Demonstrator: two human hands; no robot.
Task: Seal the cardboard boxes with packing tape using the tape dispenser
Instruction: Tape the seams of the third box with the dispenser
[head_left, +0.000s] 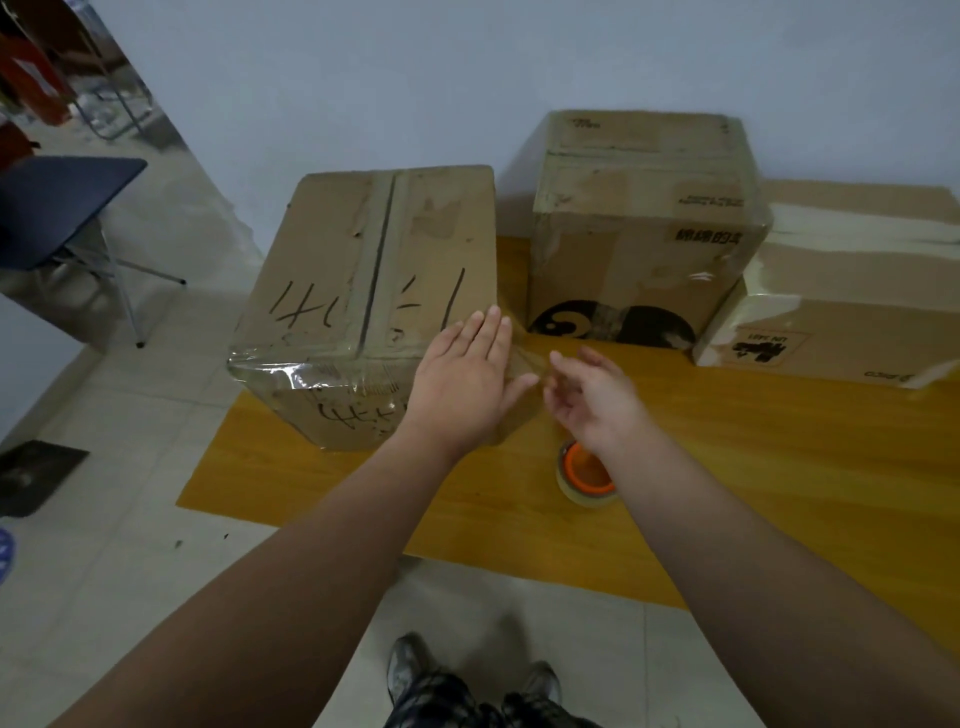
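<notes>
Furthest left: a dark folding chair (62, 208) stands on the tiled floor, well apart from the work.
Marked box: the cardboard box with handwriting (363, 270) sits at the left end of the yellow surface (779, 467). Glossy clear tape is wrapped over its near top edge, and the centre seam runs away from the camera. It is probably kept nearest because it is the one being sealed.
Left hand: the left hand (462, 379) lies flat on the box's right side near the corner. Its fingers (488, 332) are straight and close together and the thumb is out, likely smoothing tape down so that it bonds.
Tape strip: a faint translucent strip (524, 364) seems to run off that corner between the hands. It is too blurred to be sure.
Right hand: the right hand (592, 400) hovers just beside the left with the palm turned up and the fingers loosely spread. It seems to hold nothing.
Tape roll: the tape roll with the orange core (584, 475) lies on the surface under the right wrist, touched by neither hand but within easy reach for the next strip.
Middle box: a taller box (639, 223) stands against the wall at centre right and is already heavily taped.
Right box: a low, wide box (852, 291) lies at the right edge, touching the middle one, with pale tape across its top.
</notes>
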